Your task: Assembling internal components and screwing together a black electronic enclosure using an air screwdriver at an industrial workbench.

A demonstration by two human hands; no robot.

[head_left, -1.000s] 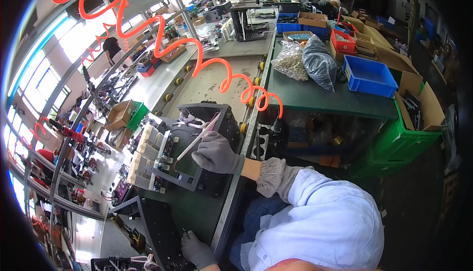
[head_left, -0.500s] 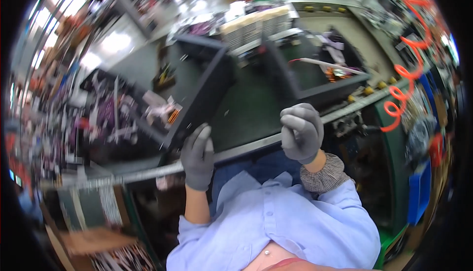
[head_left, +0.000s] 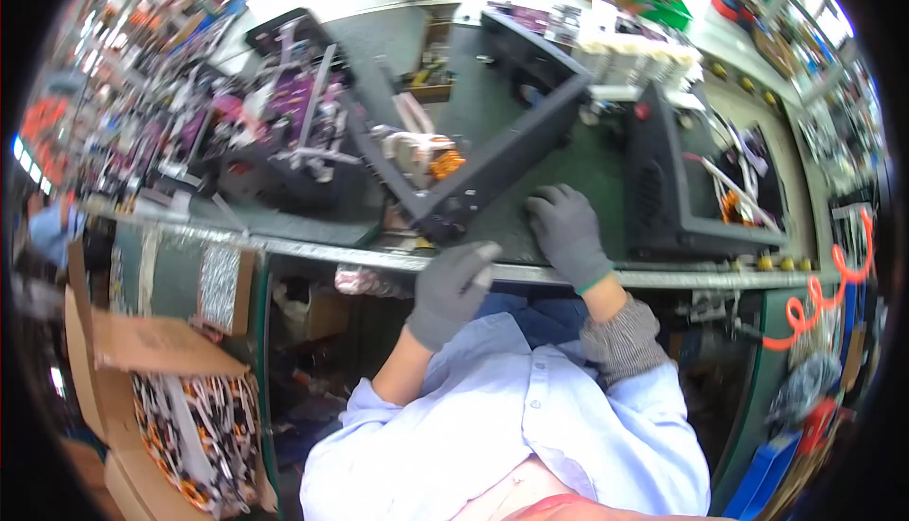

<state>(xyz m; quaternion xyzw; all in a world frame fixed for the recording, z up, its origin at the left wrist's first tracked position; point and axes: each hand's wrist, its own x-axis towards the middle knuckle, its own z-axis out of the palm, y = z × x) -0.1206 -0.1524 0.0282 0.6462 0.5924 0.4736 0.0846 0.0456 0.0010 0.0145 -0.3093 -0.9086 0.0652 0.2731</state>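
Note:
Both my hands wear grey gloves. My left hand [head_left: 453, 294] is at the bench's front edge, just below the near corner of a black open-frame housing [head_left: 516, 147]. Its fingers are loosely bent, with a small gap to the thumb, and nothing shows in them. My right hand [head_left: 570, 237] is over the green bench top [head_left: 502, 223], between that housing and a second black housing [head_left: 658, 185] to the right. The right fingers are slightly apart and bent downward, and I see nothing held. Orange-wrapped wire [head_left: 445, 163] and pale leads lie inside the angled housing.
On the left stands another black unit [head_left: 284, 176] with purple circuit boards. A parts tray [head_left: 434, 71] and a stack of white pieces [head_left: 639, 57] are at the back. A coiled orange hose [head_left: 805, 313] hangs at right. A cardboard box of cables [head_left: 194, 436] is at lower left.
My view has turned left, so the bench and housings appear shifted right. My right hand has gone from a raised, curled pose to lower over the bench top. My left hand has tilted to the right.

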